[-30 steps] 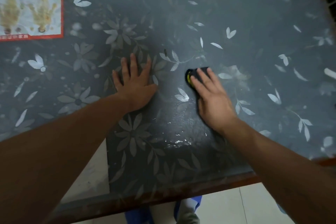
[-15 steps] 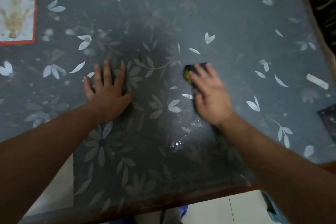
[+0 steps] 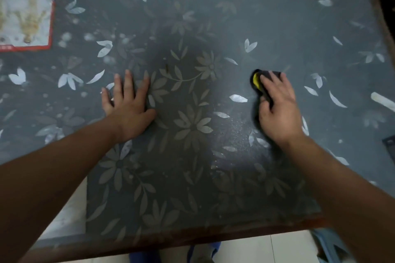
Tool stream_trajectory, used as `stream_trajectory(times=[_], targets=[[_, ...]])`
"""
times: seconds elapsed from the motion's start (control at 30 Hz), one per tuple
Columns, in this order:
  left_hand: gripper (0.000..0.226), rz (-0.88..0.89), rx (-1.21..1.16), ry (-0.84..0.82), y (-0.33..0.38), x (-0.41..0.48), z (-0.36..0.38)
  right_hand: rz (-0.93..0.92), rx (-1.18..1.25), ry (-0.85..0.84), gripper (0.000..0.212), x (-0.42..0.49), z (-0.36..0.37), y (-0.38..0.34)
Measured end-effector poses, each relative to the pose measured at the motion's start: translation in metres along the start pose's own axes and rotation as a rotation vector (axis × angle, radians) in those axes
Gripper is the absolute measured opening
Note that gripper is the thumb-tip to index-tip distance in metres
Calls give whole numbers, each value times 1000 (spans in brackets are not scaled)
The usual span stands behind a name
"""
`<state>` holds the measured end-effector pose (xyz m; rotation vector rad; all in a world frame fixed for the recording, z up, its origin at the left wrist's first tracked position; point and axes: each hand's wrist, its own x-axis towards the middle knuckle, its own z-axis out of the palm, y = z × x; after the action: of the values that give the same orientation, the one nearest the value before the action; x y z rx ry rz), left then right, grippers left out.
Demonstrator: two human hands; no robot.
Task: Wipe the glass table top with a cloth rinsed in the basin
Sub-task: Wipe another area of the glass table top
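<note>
While bracing flat on the glass table top (image 3: 277,17) with the left hand (image 3: 128,109), fingers spread and holding nothing, wipes with the right hand (image 3: 277,109), fingers and thumb curled round a black, yellow-edged cloth (image 3: 256,81). Presses that cloth onto the glass right of centre, well apart from the left hand. Has swept rightward within the past second, from close beside the left hand out across the floral pattern under the glass. Leaves a faint wet sheen (image 3: 233,134) between the hands, toward the near edge. Reads, as a judgement, as mid-stroke wiping, with the middle done and the drier-looking far side and right edge likely left to cover. Shows no basin. Includes a red-bordered paper (image 3: 25,17) at far left.
</note>
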<state>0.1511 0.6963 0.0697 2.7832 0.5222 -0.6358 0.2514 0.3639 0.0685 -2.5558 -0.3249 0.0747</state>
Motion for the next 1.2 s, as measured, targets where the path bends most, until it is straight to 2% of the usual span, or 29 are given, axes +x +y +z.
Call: stream_trajectory(times=[0.13, 0.2, 0.27, 0.33, 0.43, 0.5, 0.6, 0.7, 0.8, 0.93, 1.0, 1.1, 1.2], targets=[[87, 35, -12, -7, -3, -1, 0, -286, -23, -125, 58, -37, 53, -64], [87, 46, -76, -20, -6, -1, -4, -349, 50, -200, 60, -44, 66, -86], [79, 92, -181, 15, -11, -3, -11, -279, 143, -198, 64, -44, 61, -88], [69, 186, -250, 128, -17, -12, -19, -183, 118, -107, 64, -57, 42, -73], [61, 214, -213, 228, -30, -44, -14, 4, 17, -43, 62, -102, 18, -49], [60, 157, -118, 193, -40, -70, -1, 55, -23, -56, 60, -130, 25, -63], [67, 103, -3, 89, -56, -91, 21, -22, -70, -76, 61, -138, 67, -115], [67, 134, -16, 80, -66, -89, 30, -116, -71, -126, 63, -122, 98, -157], [69, 148, -24, 74, -71, -88, 33, -113, 3, -132, 65, -112, 97, -151], [69, 148, -52, 24, -72, -87, 34, -121, -60, -139, 64, -140, 93, -158], [68, 142, -58, 4, -71, -85, 32, -185, -64, -130, 65, -142, 108, -174], [67, 146, -127, -37, -74, -83, 27, -238, -19, -141, 66, -106, 131, -191], [80, 156, -190, -62, -76, -84, 24, -195, -3, -126, 67, -80, 134, -191]])
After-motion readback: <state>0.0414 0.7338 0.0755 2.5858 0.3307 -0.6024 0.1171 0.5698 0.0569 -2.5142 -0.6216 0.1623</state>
